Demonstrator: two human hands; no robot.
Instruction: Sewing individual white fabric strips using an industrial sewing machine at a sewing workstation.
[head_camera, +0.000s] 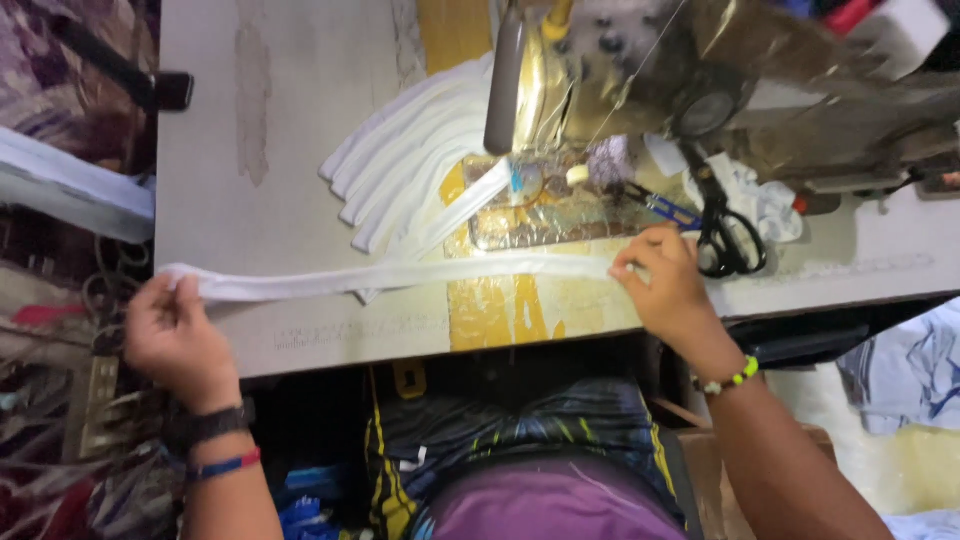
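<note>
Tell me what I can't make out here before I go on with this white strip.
- Left hand: its fingertips curl over the white strip, grip hidden.
- Right hand: its fingers cover the strip's end.
- Sewing machine: cut off by the top edge; needle area blurred by glare.
- Scissors: blade tips lost against white scraps.

A long white fabric strip (400, 275) crosses a pale grey worktop (290, 120) with a yellow patch (495, 310), beside fanned white cloth strips (410, 155), black-handled scissors (728, 240), a metallic gold-toned sewing machine (640, 70) and a green-and-white beaded bracelet (730, 380).
</note>
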